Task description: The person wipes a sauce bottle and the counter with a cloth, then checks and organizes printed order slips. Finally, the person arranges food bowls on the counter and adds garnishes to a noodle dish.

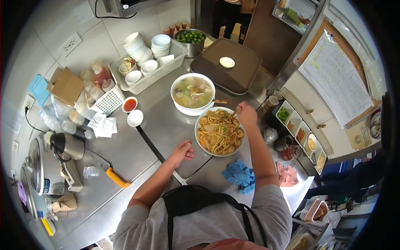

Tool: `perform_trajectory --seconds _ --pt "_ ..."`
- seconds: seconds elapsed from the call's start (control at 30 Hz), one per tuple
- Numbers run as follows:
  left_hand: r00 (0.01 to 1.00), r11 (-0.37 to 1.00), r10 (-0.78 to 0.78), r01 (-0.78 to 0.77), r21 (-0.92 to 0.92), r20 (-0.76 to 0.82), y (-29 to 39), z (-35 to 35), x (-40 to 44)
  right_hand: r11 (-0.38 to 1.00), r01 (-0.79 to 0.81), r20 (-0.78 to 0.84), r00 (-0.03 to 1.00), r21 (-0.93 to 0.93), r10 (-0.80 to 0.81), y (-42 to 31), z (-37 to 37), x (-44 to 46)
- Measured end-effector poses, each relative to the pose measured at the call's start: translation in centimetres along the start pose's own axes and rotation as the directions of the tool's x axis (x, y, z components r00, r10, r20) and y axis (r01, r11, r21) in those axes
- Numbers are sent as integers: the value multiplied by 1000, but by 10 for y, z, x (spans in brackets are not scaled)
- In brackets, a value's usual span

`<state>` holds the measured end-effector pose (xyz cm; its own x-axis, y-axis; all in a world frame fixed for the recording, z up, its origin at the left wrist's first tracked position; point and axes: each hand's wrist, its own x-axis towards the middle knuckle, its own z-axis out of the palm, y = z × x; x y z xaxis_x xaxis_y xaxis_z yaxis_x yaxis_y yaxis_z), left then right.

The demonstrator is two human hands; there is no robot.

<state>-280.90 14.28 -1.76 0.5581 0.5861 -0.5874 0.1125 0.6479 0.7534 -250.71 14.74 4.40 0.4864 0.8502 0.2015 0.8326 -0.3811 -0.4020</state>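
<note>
A white bowl (198, 143) heaped with sauced noodles (221, 132) stands on the steel counter in front of me. My right hand (247, 113) is closed at the bowl's upper right rim, on what looks like a utensil's thin brown handle; its other end is hidden. My left hand (182, 153) is just left of the bowl, apart from it, fingers loosely curled and holding nothing. Beyond the noodles, a white bowl of soup (193, 92) rests on a white plate (192, 111). A brown handle (221, 101) juts out beside the soup bowl.
A brown tray (208, 62) carries a small pale dish (227, 62). Behind are a basket of white bowls (177, 58) and a pot of limes (193, 50). A blue cloth (239, 176) lies near my right arm; topping containers (300, 134) line the right. An orange-handled tool (118, 178) lies left.
</note>
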Motion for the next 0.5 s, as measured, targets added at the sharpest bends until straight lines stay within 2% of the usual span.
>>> perform_trajectory --seconds 0.17,0.23,0.3,0.4,0.47,0.5 --pt "996 996 65 -69 -53 -69 8 -21 -26 988 6 -64 998 156 4 23 -4 -2" --pt "986 990 115 -123 -63 -118 16 -32 -40 970 63 -205 979 233 -14 33 -12 -18" --pt "971 979 169 -186 -86 -170 14 -53 -56 975 9 -183 983 221 32 30 -31 -53" --pt "923 964 239 -262 -39 -300 7 -77 -79 979 -138 129 984 152 119 38 -50 -94" --pt "885 959 277 -279 48 -373 5 -89 -96 977 -203 327 929 66 171 38 -60 -119" --pt "860 940 342 -318 126 -379 -5 -104 -96 978 -193 403 903 74 148 39 -60 -126"
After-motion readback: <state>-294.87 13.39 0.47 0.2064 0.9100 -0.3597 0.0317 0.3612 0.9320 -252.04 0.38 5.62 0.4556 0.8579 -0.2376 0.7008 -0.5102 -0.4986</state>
